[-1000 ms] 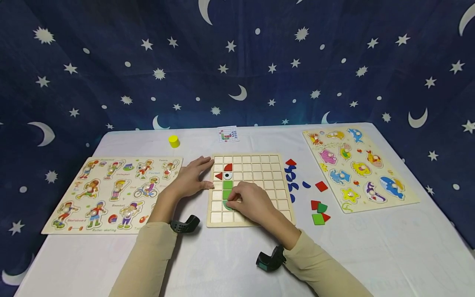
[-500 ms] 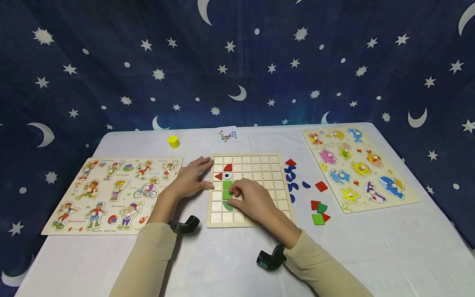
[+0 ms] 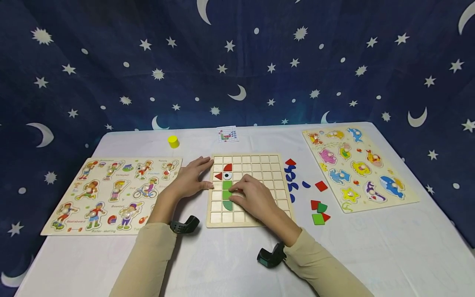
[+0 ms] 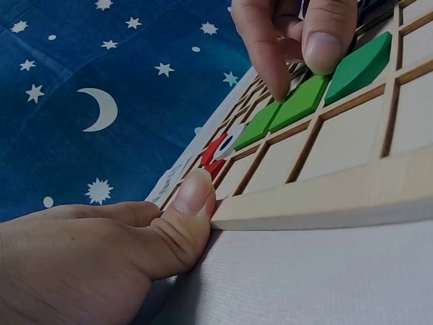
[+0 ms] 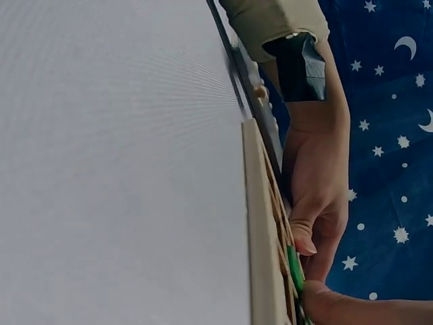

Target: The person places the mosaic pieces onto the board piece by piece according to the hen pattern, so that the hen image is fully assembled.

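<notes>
In the head view a wooden grid board (image 3: 237,225) lies mid-table. One column holds a red quarter-round (image 3: 228,167), a white eye tile (image 3: 228,175), two light green squares (image 3: 227,185) and a dark green quarter-round tile (image 3: 228,205); a red triangle (image 3: 218,176) lies beside the eye. My left hand (image 3: 191,179) rests along the board's left edge, its thumb against the rim in the left wrist view. Over the grid is my right hand (image 3: 256,200), thumb and index finger slightly apart, tips at the lower green square (image 4: 298,105). The quarter-round tile lies free of the fingers.
Blue pieces (image 3: 291,176) and several red and green pieces (image 3: 318,219) lie right of the board. A sports puzzle (image 3: 111,177) is on the left, a sea-animal puzzle (image 3: 345,152) on the right. Behind the board are a pattern card (image 3: 228,134) and a yellow cylinder (image 3: 173,142).
My right hand has let go of the dark green quarter-round tile and moved slightly up to the lower green square. My left hand has stayed at the board's edge.
</notes>
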Motion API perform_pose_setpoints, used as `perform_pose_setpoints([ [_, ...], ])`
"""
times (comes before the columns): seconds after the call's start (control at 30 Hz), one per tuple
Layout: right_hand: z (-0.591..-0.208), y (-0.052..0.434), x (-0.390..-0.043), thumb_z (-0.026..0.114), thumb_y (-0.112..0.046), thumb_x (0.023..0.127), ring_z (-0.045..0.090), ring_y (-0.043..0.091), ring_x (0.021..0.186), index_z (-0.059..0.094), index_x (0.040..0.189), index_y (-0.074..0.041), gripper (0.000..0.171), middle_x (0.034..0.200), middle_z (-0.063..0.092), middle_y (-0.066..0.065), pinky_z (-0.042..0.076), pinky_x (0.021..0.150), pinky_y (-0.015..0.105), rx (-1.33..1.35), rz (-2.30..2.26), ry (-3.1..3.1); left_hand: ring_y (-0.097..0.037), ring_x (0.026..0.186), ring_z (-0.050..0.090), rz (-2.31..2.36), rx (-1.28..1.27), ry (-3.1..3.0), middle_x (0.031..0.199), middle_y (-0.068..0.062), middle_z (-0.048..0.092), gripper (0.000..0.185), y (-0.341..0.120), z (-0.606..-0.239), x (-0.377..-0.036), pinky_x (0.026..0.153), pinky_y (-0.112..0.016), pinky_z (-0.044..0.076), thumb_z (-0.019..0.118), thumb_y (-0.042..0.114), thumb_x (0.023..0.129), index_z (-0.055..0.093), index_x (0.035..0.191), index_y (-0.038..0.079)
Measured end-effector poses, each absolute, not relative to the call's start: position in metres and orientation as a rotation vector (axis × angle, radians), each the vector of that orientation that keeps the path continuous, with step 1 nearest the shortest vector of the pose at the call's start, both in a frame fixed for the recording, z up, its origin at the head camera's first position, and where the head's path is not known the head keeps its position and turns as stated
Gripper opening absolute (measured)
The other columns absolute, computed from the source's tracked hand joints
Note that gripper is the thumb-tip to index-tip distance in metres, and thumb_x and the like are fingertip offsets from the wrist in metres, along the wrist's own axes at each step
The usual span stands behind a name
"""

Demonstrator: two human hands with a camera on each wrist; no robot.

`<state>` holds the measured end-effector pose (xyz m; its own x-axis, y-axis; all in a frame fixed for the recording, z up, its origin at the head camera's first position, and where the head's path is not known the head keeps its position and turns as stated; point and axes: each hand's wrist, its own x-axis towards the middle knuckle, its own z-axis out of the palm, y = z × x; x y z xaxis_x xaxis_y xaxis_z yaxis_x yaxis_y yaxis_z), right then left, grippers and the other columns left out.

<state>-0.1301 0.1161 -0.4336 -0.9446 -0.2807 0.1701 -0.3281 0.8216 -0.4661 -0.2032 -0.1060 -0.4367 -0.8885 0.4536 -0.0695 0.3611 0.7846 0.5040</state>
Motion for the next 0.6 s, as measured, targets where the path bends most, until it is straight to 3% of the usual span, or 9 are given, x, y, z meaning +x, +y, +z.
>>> perform_pose_setpoints([
  [0.27,-0.410,0.142,-0.135,0.074,-0.035,0.082,0.053,0.010,0.076,0.072,0.106,-0.022,0.028,0.089,0.060,-0.004,0.043,0.066,0.026,0.429,0.889,-2.941,-0.031,0.147,0.017,0.716,0.627,2.784,0.156,-0.008,0.028,0.083,-0.103,-0.435,-0.202,0.110,-0.063,0.017,0.073,0.041,0.079,0.035,0.148,0.015],
  [0.6,-0.402,0.258,-0.118,0.076,-0.029,0.080,0.049,0.012,0.075,0.071,0.107,-0.017,0.030,0.086,0.059,-0.005,0.042,0.065,0.025,0.457,0.788,-3.082,-0.029,0.148,0.015,0.669,0.525,2.770,0.157,-0.006,0.026,0.083,-0.097,-0.429,-0.199,0.111,-0.063,0.016,0.073,0.037,0.078,0.034,0.148,0.016],
])
